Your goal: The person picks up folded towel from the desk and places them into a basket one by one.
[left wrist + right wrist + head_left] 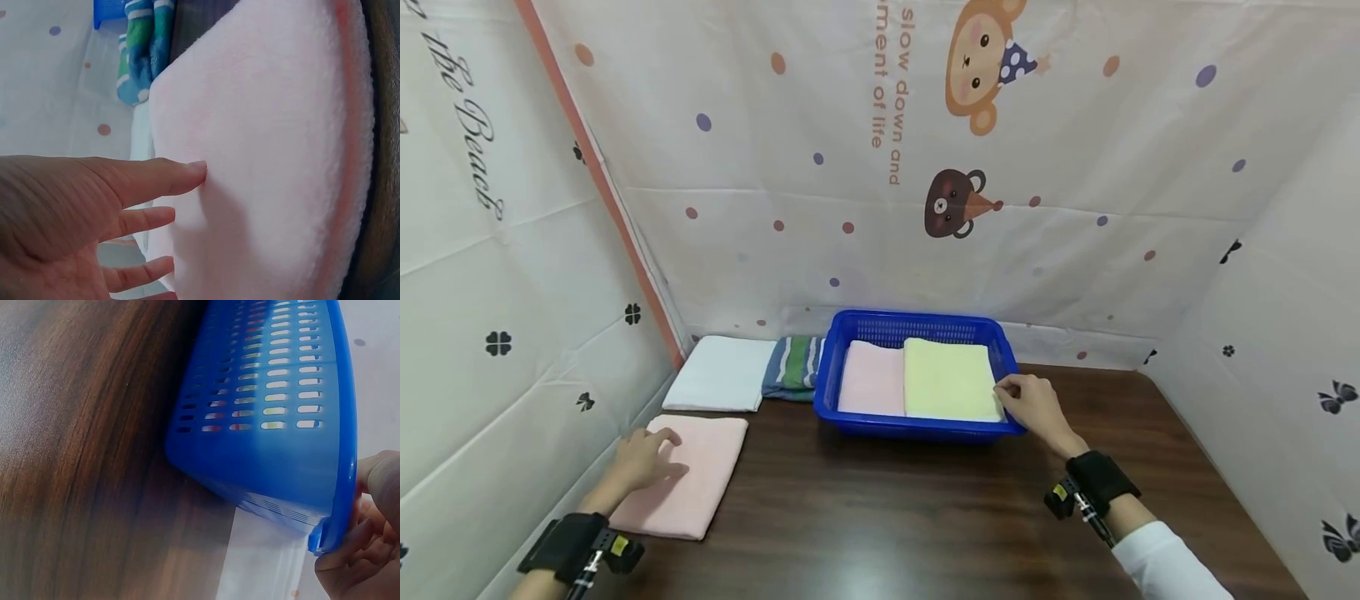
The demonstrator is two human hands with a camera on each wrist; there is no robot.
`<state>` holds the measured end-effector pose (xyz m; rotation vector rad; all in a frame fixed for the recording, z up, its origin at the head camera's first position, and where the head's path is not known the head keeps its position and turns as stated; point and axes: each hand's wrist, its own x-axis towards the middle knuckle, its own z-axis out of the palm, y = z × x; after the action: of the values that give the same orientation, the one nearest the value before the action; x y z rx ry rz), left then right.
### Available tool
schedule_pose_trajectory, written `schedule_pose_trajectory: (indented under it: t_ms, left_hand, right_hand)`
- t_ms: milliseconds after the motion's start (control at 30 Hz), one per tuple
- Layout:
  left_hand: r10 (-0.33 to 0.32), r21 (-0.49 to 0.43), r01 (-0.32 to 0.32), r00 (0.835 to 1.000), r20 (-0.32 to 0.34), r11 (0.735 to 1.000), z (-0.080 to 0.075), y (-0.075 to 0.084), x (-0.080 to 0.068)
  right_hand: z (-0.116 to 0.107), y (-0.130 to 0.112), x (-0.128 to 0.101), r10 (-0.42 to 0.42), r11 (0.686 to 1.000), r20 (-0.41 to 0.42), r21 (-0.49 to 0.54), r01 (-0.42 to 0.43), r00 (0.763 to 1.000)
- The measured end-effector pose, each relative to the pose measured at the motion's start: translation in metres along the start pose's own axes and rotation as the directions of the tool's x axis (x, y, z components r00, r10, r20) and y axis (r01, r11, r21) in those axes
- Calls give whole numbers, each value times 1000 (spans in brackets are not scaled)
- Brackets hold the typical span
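Pink towel [688, 479] lies under left hand [638, 461], whose palm hides its edge.

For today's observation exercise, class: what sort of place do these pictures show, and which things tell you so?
Probably a small staged booth for recording towel sorting, not a real home. Printed cartoon sheets hang as walls around a dark wooden table, which bears a blue basket and folded towels such as the pink towel.

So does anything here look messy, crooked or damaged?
Nothing stands out. The blue basket sits level, with a pink towel and yellow towel folded flat inside. The other folded towels lie neatly on the table; nothing spilled.
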<state>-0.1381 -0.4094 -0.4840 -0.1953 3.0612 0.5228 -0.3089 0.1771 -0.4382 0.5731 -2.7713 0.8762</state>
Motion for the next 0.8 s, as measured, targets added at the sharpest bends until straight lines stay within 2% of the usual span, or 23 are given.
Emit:
schedule_pose_trajectory:
  t_ms: [100, 233, 467, 700, 800]
  left_hand:
    - [-22, -10, 22, 1000, 0, 1000, 1, 0, 1]
    - [-30, 8, 30, 1000, 10, 1000, 1, 10, -1]
    - [-46, 18, 45, 997, 70, 999, 7, 43, -8]
    - [-26, 0, 26, 995, 93, 1000, 26, 73, -12]
    - [-20, 7, 19, 995, 95, 1000, 34, 87, -15]
  right_hand:
    - [-1, -2, 1, 4, 1000, -7, -2, -4, 1000]
    - [-2, -2, 2, 13, 1000, -14, -8, -13, 1000]
    - [-2, 0, 0, 42, 999, -30, -8, -42, 999]
    - [2, 0, -2, 39, 999, -49, 3, -39, 998]
    - [3, -3, -4, 10, 1000, -35, 7, -10, 999]
